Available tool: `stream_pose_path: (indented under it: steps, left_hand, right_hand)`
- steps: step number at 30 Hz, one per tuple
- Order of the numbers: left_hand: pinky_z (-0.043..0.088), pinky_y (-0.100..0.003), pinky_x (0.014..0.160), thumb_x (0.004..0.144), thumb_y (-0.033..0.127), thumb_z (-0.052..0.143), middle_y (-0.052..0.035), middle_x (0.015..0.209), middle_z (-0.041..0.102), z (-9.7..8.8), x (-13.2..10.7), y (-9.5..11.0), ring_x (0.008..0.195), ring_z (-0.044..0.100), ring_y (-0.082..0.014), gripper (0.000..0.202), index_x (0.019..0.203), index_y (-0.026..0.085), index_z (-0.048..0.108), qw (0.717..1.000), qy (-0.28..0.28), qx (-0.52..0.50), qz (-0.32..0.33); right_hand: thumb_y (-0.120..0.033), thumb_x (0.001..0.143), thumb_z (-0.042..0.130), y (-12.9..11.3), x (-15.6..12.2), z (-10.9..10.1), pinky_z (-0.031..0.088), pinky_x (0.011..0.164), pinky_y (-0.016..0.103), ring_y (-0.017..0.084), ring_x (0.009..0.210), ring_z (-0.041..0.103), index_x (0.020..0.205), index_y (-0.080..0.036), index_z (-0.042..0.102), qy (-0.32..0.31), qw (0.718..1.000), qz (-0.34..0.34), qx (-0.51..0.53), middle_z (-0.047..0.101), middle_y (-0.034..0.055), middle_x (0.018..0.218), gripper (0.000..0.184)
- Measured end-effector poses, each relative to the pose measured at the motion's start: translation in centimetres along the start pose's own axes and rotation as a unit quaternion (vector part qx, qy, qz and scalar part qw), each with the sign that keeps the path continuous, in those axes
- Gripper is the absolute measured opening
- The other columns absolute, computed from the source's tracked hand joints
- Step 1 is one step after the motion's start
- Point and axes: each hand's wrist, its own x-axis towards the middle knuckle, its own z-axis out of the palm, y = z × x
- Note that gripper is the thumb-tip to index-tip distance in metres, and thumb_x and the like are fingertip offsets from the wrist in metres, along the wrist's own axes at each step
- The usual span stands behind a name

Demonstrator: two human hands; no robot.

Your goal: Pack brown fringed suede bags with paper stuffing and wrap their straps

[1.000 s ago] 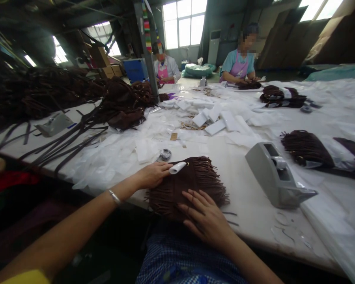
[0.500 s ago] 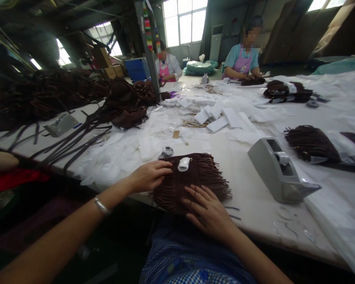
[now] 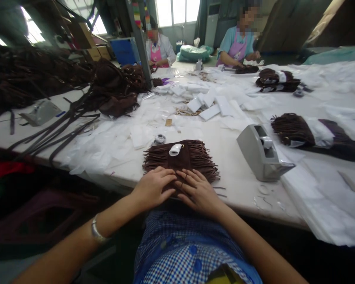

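Observation:
A dark brown fringed bag (image 3: 180, 157) lies flat at the table's front edge, strands fanning out on both sides. On its upper middle sits a small white wrapped piece (image 3: 175, 149) beside a brass-coloured ring. My left hand (image 3: 157, 184) rests on the bag's near left part, fingers stretched out. My right hand (image 3: 198, 191) lies flat on the near right part, fingers spread, its fingertips close to those of the left. Both palms cover the bag's near edge. Just behind the bag is a small roll of tape (image 3: 159, 139).
A grey tape dispenser (image 3: 262, 154) stands to the right, with white sheets (image 3: 316, 205) beyond it. Wrapped brown fringed bundles (image 3: 294, 128) lie farther right. Brown bags with long straps (image 3: 115, 88) are heaped at left. Two people (image 3: 238, 45) work across the table.
My left hand has moved from the bag's upper left down to its near edge, beside my right hand. The fringe on the left now spreads outward. The view has tilted down and shifted right.

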Motion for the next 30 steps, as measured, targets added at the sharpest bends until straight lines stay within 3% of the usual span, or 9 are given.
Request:
stream_pose_path:
  steps: [3, 7, 12, 16, 18, 20, 23, 25, 30]
  left_hand:
    - [0.050, -0.037, 0.092, 0.084, 0.022, 0.064, -0.0057, 0.119, 0.067, 1.5, 1.0, 1.0, 0.106, 0.056, -0.0244, 0.017, 0.100, 0.020, 0.067, 0.999, -0.010, 0.013, -0.038]
    - [0.051, -0.031, 0.087, 0.084, 0.018, 0.059, -0.0015, 0.118, 0.067, 1.1, 0.7, -0.2, 0.106, 0.060, -0.0206, 0.012, 0.093, 0.022, 0.066, 0.997, -0.024, -0.019, -0.066]
    - [0.052, -0.028, 0.078, 0.081, 0.023, 0.056, -0.0029, 0.111, 0.068, 0.4, -2.9, -4.5, 0.086, 0.066, -0.0168, 0.011, 0.089, 0.021, 0.063, 0.969, 0.100, -0.092, -0.207]
    - [0.053, -0.034, 0.081, 0.083, 0.026, 0.054, -0.0068, 0.107, 0.069, 0.1, -6.3, -6.7, 0.088, 0.067, -0.0220, 0.016, 0.093, 0.019, 0.065, 0.927, 0.156, 0.012, -0.340]
    - [0.050, -0.039, 0.094, 0.086, 0.023, 0.053, -0.0082, 0.113, 0.068, 0.2, -6.5, -5.4, 0.105, 0.064, -0.0255, 0.019, 0.100, 0.019, 0.065, 0.923, 0.209, 0.064, -0.318]
    - [0.046, -0.039, 0.103, 0.091, 0.024, 0.051, -0.0077, 0.118, 0.068, 0.7, -5.5, -2.9, 0.115, 0.061, -0.0235, 0.023, 0.109, 0.020, 0.064, 0.944, 0.237, 0.042, -0.226]
    - [0.040, -0.038, 0.111, 0.095, 0.026, 0.050, -0.0068, 0.133, 0.062, 2.6, -3.5, 0.3, 0.127, 0.054, -0.0206, 0.032, 0.125, 0.022, 0.061, 0.990, 0.140, 0.016, -0.030]
    - [0.036, -0.042, 0.114, 0.097, 0.024, 0.047, -0.0066, 0.141, 0.058, 3.8, -3.0, 0.9, 0.134, 0.048, -0.0214, 0.040, 0.136, 0.021, 0.053, 0.993, 0.092, 0.057, 0.040]
    - [0.035, -0.054, 0.112, 0.097, 0.024, 0.045, -0.0127, 0.142, 0.055, 4.2, -3.5, 0.1, 0.135, 0.048, -0.0305, 0.042, 0.137, 0.016, 0.054, 0.977, 0.136, 0.161, -0.042]
  right_hand:
    - [-0.046, 0.099, 0.048, 0.0, 0.0, 0.0, 0.024, 0.120, 0.047, 0.024, 0.143, 0.035, 0.140, -0.032, 0.054, 0.000, 1.000, -0.008, 0.002, 0.042, 0.0027, 0.154, 0.044]
    - [-0.046, 0.097, 0.051, 0.1, 0.0, 0.0, 0.025, 0.119, 0.048, 0.025, 0.142, 0.037, 0.136, -0.033, 0.058, 0.007, 1.000, -0.008, 0.015, 0.044, 0.0035, 0.152, 0.042]
    - [-0.047, 0.097, 0.051, 0.3, 0.0, 0.1, 0.026, 0.118, 0.048, 0.025, 0.141, 0.039, 0.137, -0.033, 0.057, 0.007, 1.000, 0.002, 0.031, 0.044, 0.0031, 0.152, 0.042]
    - [-0.048, 0.098, 0.049, 0.3, 0.0, 0.2, 0.025, 0.119, 0.048, 0.025, 0.141, 0.038, 0.137, -0.034, 0.057, 0.007, 0.999, 0.005, 0.035, 0.043, 0.0022, 0.153, 0.042]
    - [-0.048, 0.098, 0.049, 0.3, 0.0, 0.3, 0.025, 0.119, 0.048, 0.025, 0.141, 0.038, 0.137, -0.034, 0.057, 0.005, 0.999, 0.004, 0.037, 0.044, 0.0019, 0.153, 0.042]
    - [-0.047, 0.098, 0.050, 0.2, 0.1, 0.3, 0.025, 0.119, 0.048, 0.025, 0.142, 0.037, 0.137, -0.034, 0.057, 0.004, 0.999, 0.002, 0.034, 0.043, 0.0022, 0.153, 0.042]
    - [-0.046, 0.098, 0.050, 0.2, 0.1, 0.3, 0.024, 0.119, 0.049, 0.026, 0.142, 0.036, 0.138, -0.032, 0.056, 0.001, 1.000, 0.002, 0.021, 0.043, 0.0033, 0.153, 0.043]
    - [-0.047, 0.097, 0.052, 0.2, -0.1, 0.2, 0.024, 0.119, 0.049, 0.026, 0.142, 0.036, 0.139, -0.031, 0.054, -0.002, 1.000, 0.005, 0.011, 0.042, 0.0040, 0.153, 0.045]
    - [-0.050, 0.096, 0.051, -0.2, -1.3, -0.1, 0.024, 0.120, 0.048, 0.025, 0.144, 0.033, 0.145, -0.030, 0.046, -0.005, 0.999, 0.046, -0.010, 0.041, 0.0043, 0.154, 0.053]
